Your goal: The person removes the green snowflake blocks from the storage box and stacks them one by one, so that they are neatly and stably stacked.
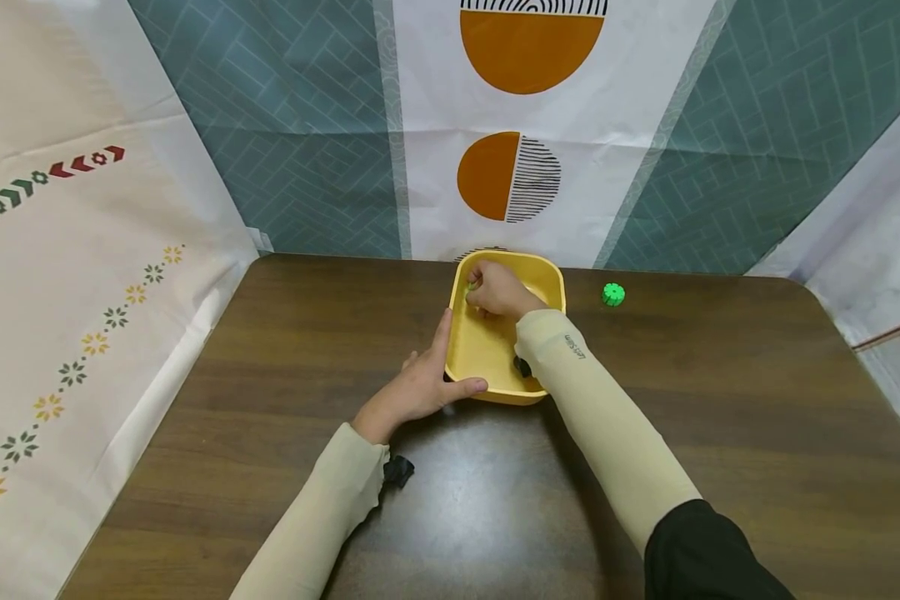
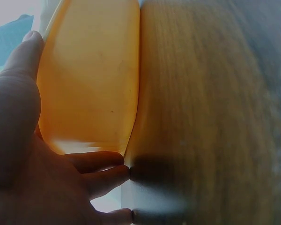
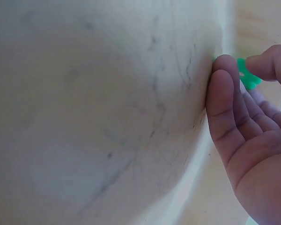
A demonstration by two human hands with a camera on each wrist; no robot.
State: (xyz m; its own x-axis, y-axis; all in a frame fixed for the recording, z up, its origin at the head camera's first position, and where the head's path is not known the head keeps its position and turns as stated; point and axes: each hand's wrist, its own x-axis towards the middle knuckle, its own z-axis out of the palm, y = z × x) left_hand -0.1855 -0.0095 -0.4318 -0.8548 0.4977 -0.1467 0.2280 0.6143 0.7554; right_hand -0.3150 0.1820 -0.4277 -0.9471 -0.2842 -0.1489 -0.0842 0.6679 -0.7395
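Note:
A yellow rectangular plastic tub (image 1: 495,354) stands on the table. My left hand (image 1: 412,385) lies at its near left corner, fingers fairly straight and spread, index finger along the left wall and thumb by the near rim. In the left wrist view the fingers (image 2: 100,161) touch the tub's outer wall (image 2: 91,84). Inside the tub, near its far left part, my right hand (image 1: 501,289) pinches a small green notched plastic piece (image 3: 249,74) between thumb and fingers. Fingers hide part of that piece.
Another green notched piece (image 1: 612,294) lies on the brown wooden table (image 1: 720,375), right of the tub. A patterned cloth (image 1: 307,167) hangs behind the table's far edge. White cloth (image 1: 120,333) borders the left side.

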